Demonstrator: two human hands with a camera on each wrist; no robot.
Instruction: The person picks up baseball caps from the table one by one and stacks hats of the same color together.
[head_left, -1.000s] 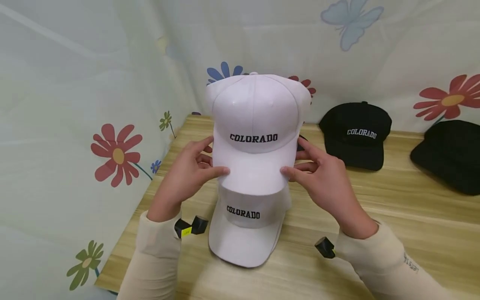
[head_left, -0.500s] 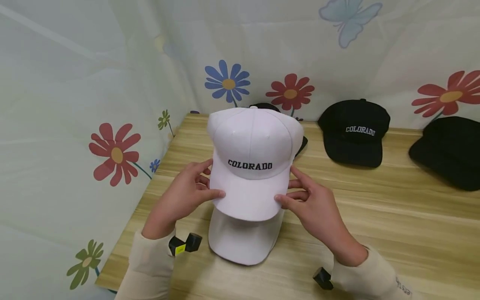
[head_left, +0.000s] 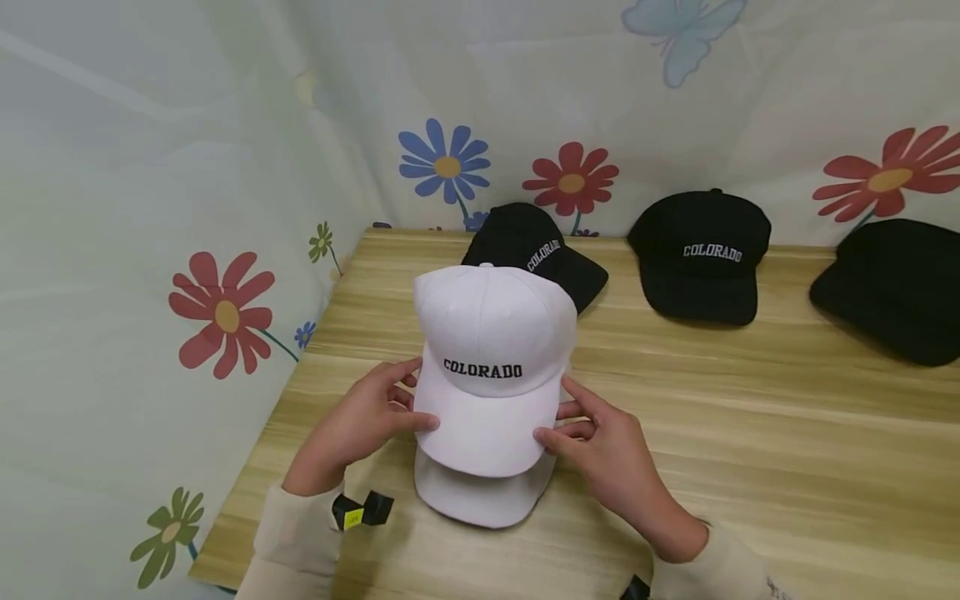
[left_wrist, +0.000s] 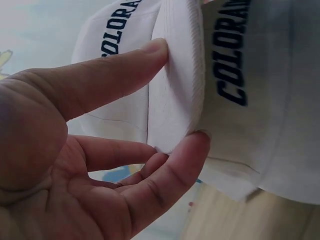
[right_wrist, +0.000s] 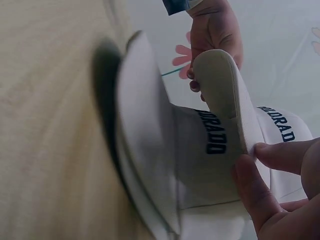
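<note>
A white baseball cap (head_left: 495,333) lettered COLORADO is held by the two sides of its brim. My left hand (head_left: 375,421) pinches the brim's left edge, thumb on top and fingers beneath, as the left wrist view also shows. On the other side my right hand (head_left: 611,450) pinches the brim the same way. Directly below it is a stack of white caps (head_left: 480,500), brims toward me. In the right wrist view the stacked brims (right_wrist: 145,125) lie one over another on the table, and the held brim is apart above them. The crown of the stack is mostly hidden in the head view.
Three black caps stand along the back of the wooden table (head_left: 712,400): one partly behind the white cap (head_left: 525,237), a middle black cap (head_left: 701,254), and a right-hand black cap (head_left: 892,287). A flower-printed curtain (head_left: 360,100) hangs behind and at the left.
Both hands have lowered the white cap toward the stack, covering most of it. The black cap behind has come into view. The head view has shifted slightly.
</note>
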